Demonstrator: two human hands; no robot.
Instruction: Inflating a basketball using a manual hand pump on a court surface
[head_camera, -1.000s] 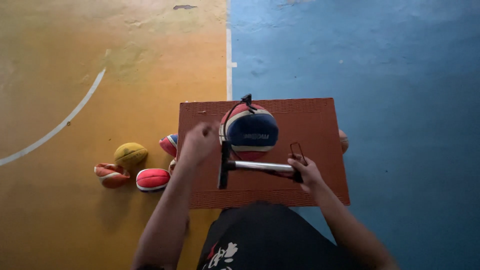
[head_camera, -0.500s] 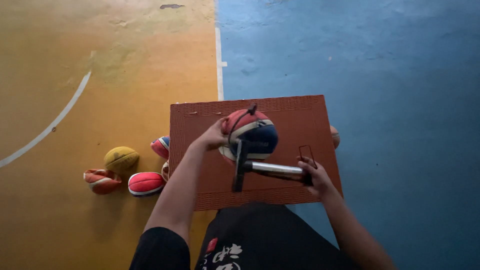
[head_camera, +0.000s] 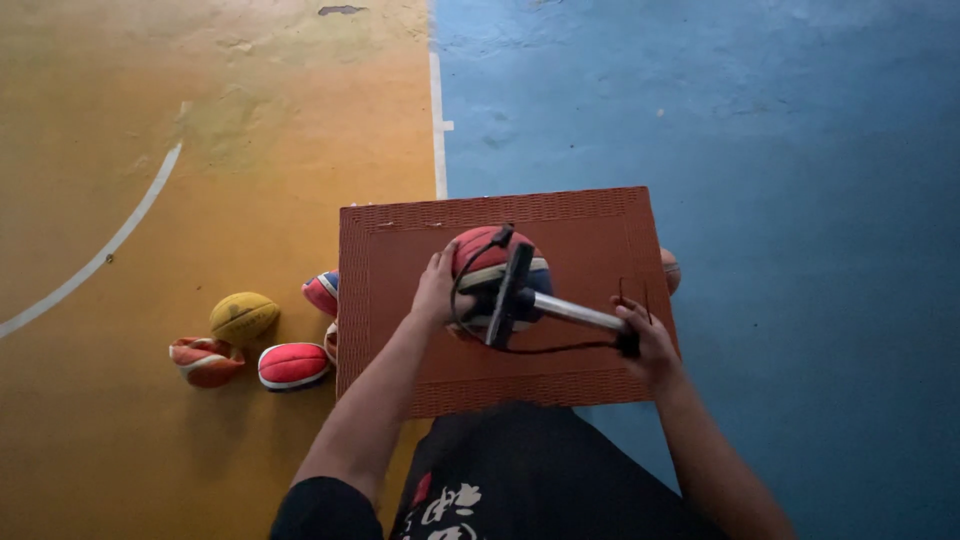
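— Painted court floor (head_camera: 250, 150), half yellow, half blue, with a brown ribbed mat (head_camera: 590, 225) on the line. What's in hand?

— Left hand (head_camera: 437, 290) cups the red, white and blue ball (head_camera: 482, 252) at the mat's middle. Right hand (head_camera: 645, 335) is clenched around the base of a hand pump (head_camera: 560, 308), hose looped to the ball.

— Progress?

— Looks rounded, so pumping seems underway. 4 limp balls (head_camera: 255, 340) wait off the mat's left edge.
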